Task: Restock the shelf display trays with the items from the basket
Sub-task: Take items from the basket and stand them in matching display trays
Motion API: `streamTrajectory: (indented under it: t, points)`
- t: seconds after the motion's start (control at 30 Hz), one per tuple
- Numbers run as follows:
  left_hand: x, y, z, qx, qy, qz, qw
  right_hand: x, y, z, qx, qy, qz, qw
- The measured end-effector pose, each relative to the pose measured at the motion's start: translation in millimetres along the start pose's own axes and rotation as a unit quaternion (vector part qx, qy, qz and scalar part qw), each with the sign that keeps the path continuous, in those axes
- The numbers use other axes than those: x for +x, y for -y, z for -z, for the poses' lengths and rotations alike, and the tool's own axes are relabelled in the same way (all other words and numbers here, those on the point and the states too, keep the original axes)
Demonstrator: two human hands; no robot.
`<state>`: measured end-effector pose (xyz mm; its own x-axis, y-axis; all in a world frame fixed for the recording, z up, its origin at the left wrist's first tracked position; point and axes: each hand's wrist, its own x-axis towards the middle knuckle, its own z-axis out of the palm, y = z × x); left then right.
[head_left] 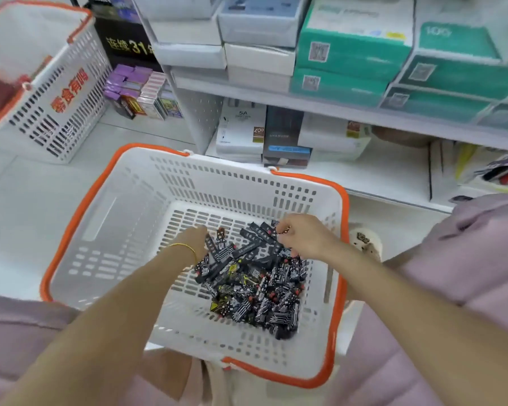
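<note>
A white basket with an orange rim (pixel 123 218) sits on the floor in front of me. A heap of several small black patterned packets (pixel 255 282) lies in its right half. My left hand (pixel 195 240), with a thin gold bangle at the wrist, reaches into the heap's left edge; its fingers are buried among the packets. My right hand (pixel 301 235) hovers over the heap's far right corner, fingers curled and pinching one or more packets (pixel 283 230).
A second white and orange basket (pixel 56 92) stands at the far left. White shelves (pixel 364 115) run along the right with teal and white boxes (pixel 349 54). Small purple boxes (pixel 138 89) stand on the floor at the back.
</note>
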<state>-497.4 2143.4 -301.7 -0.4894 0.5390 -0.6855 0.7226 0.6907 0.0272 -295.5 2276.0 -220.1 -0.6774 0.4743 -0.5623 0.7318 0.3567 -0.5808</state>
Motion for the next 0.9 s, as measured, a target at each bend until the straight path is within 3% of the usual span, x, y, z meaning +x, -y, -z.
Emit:
streamTrajectory:
  t: [0.07, 0.13, 0.2, 0.33, 0.6, 0.7, 0.8, 0.9]
  points:
    - [17, 15, -32, -0.132, 0.014, 0.109, 0.985, 9, -1, -7, 0.017, 0.011, -0.006, 1.000]
    - [29, 21, -59, -0.256, 0.034, 0.193, 0.947, 18, -1, -13, 0.049, 0.022, -0.017, 0.998]
    - [38, 21, -75, -0.305, 0.033, 0.218, 0.926, 26, -1, -19, 0.064, 0.031, -0.028, 0.997]
    - [53, 7, -83, -0.211, 0.023, 0.191, 0.958, 40, -1, -25, 0.092, 0.032, -0.044, 0.994]
    - [83, -27, -76, -0.126, 0.029, 0.126, 0.984, 40, -4, -25, 0.116, 0.033, -0.074, 0.990]
    - [92, -33, -70, -0.081, 0.022, 0.062, 0.995, 39, -5, -23, 0.118, 0.031, -0.080, 0.989]
    - [91, -56, -68, -0.082, 0.033, -0.020, 0.996, 39, -4, -22, 0.130, 0.024, -0.084, 0.988]
    - [90, -62, -76, -0.091, 0.040, -0.035, 0.994, 38, -4, -21, 0.147, 0.016, -0.088, 0.985]
